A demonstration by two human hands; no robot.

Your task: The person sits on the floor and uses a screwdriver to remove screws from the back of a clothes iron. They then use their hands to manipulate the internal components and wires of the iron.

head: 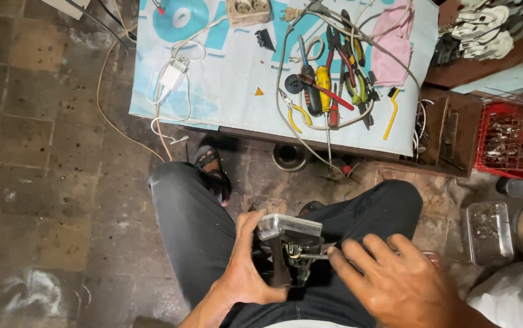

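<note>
Metal-and-plastic gadget (290, 246), a small mechanism with a clear boxy housing on top and dark metal parts below, sat over the person's lap between the knees, not on the bench (237, 91). The left hand (246, 267) had its fingers wrapped closed around the gadget's left side and underside, thumb up against the clear housing. The right hand (395, 279) came in from the right with fingers pinched together at a thin metal piece jutting from the gadget; whether it held a tool there I could not tell. As I judged it, the risk was in working unsupported: a hard push from the right hand could have twisted the gadget out of the left grip and dropped it to the tiled floor (43, 182), or let a small part spring loose and vanish among the stains. A slip could also have driven the metal edge into the left thumb. Pliers and screwdrivers (328, 91) lay well apart on the bench.
</note>
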